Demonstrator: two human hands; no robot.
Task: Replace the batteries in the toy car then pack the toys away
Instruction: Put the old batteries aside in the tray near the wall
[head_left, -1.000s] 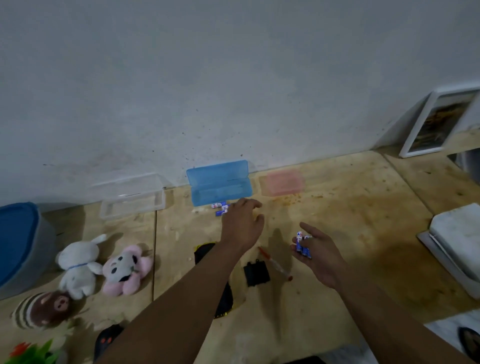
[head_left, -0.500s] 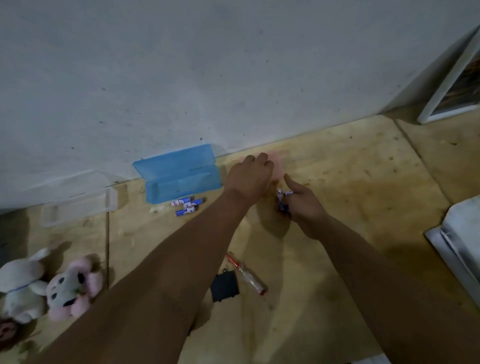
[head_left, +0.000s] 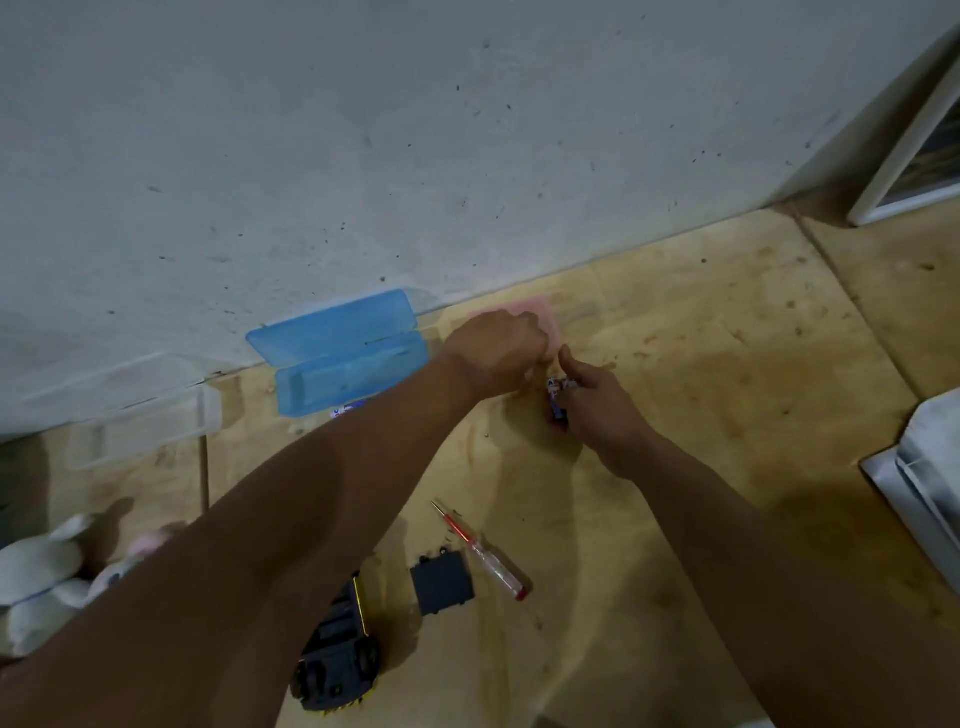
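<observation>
nearest you, back along your forearms from both hands, lie one overturned toy car (head_left: 337, 660), one black battery cover (head_left: 441, 583) and one red-tipped screwdriver (head_left: 483, 556). your right hand (head_left: 602, 410) is curled around a small bunch of batteries (head_left: 557, 397), count unclear. just beside it your left hand (head_left: 493, 353) rests knuckles-up with fingers bent on one pink case (head_left: 545, 322); its grip is hidden, and one open blue case (head_left: 343, 353) lies to its left.
</observation>
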